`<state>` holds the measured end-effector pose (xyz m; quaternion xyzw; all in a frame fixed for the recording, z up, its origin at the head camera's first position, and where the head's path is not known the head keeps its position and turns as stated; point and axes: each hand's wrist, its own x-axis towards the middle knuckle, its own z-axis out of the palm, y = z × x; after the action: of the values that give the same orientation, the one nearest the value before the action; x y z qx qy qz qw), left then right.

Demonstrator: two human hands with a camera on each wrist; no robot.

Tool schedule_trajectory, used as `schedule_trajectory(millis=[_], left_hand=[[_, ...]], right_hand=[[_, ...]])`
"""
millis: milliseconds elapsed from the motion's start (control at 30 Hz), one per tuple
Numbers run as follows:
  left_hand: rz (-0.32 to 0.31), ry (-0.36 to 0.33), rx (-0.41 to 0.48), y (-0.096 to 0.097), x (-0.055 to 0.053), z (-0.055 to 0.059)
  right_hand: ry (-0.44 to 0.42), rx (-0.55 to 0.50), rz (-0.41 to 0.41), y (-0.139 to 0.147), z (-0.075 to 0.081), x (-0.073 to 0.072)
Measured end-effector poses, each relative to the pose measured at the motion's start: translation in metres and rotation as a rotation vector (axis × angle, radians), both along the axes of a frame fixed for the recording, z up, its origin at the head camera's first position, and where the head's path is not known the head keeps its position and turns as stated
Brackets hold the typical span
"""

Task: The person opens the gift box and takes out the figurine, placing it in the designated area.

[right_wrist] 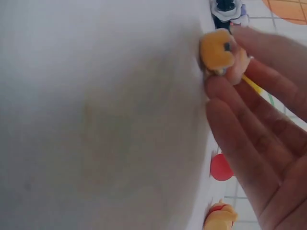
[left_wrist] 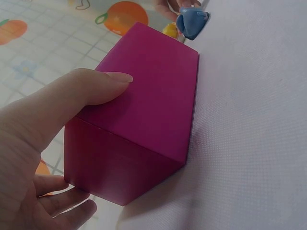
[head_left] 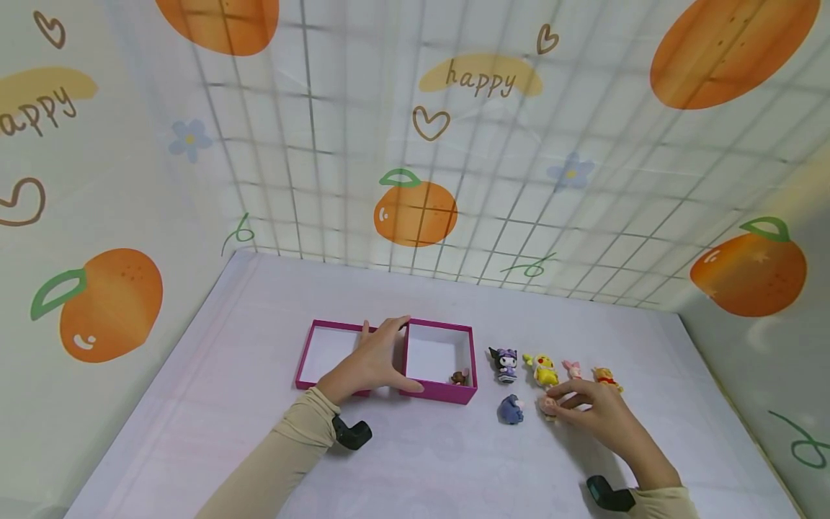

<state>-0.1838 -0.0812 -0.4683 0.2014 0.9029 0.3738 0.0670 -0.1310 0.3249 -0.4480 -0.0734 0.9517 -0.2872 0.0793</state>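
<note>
My left hand [head_left: 372,362] holds the open magenta box [head_left: 444,392] at its left end. In the left wrist view its thumb lies on the front wall, the other fingers round the far side. A small brown figurine [head_left: 458,378] sits in the box's front right corner. To the right, my right hand [head_left: 609,419] pinches a small peach figurine [head_left: 548,406] between thumb and fingers, at the tabletop. The right wrist view shows the figurine's orange part [right_wrist: 217,50]; fingers hide some of it. A blue figurine [head_left: 511,409] stands between the box and this hand.
Left of the box lies a shallow magenta lid [head_left: 303,357] with a white inside, partly behind the left hand. Behind the right hand stand a black-and-purple figurine [head_left: 505,365], a yellow one [head_left: 544,370], a pink one [head_left: 573,369] and an orange-and-red bear [head_left: 606,376].
</note>
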Motion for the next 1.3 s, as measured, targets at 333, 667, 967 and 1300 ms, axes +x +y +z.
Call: schedule_trajectory(millis=[333,667,967,1300], left_hand=[[-0.003,0.003,0.003,-0.0004,0.0,0.0001],[-0.005,0.003,0.005,-0.0005,0.0002,0.001],[-0.009,0.001,0.008,-0.0004,-0.0006,-0.0005],[-0.003,-0.003,0.007,-0.0002,0.0012,0.0016]], right_hand=[[-0.002,-0.008,0.032,0.002,0.0005,0.0026],[0.03,-0.004,0.068,0.005,-0.004,0.002],[0.022,0.023,0.042,0.0041,-0.0029,0.0035],[0.026,0.069,0.02,0.004,-0.0016,0.0036]])
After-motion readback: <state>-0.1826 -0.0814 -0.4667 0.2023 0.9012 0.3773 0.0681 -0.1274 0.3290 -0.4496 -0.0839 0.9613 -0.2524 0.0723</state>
